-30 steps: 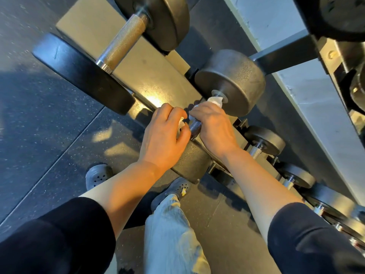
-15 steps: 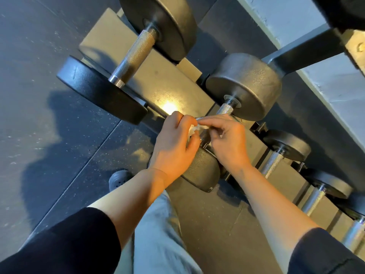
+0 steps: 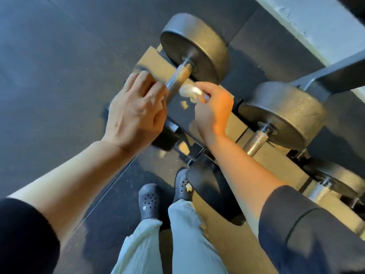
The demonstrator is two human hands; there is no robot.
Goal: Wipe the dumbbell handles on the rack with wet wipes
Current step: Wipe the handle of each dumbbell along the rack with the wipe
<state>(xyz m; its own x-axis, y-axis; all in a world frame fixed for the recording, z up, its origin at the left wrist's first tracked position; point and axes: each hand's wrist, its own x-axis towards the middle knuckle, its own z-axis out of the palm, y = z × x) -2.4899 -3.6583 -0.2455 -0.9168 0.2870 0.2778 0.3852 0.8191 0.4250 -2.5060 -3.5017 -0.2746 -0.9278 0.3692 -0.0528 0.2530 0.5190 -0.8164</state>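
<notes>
at the end of the dumbbell rack, low to the floor, a person stands bent over the biggest weights. the left hand reaches over the near end of the first dumbbell's knurled handle, fingers curled down over the steel where it meets the near plate; how firmly it grips cannot be told, as the fingertips are hidden on the far side. the right hand hangs just beside that handle, on its right, with a crumpled white wet wipe pinched between thumb and fingers. the wipe sits close under the bar, near its middle, and whether it touches the metal cannot be told. the far plate of this dumbbell is a thick dark disc, standing on edge against the tan rack shelf.

next along to the right lies a second dumbbell, its big round head facing up and a short stretch of its handle showing below, partly behind the right forearm. smaller dumbbells follow further right, tucked into the rack's slots. a dark frame bar of the rack crosses at the upper right.

below the arms show pale grey trousers and two dark perforated clogs planted on the speckled black rubber floor. both sleeves are dark and pushed up to the elbows.
</notes>
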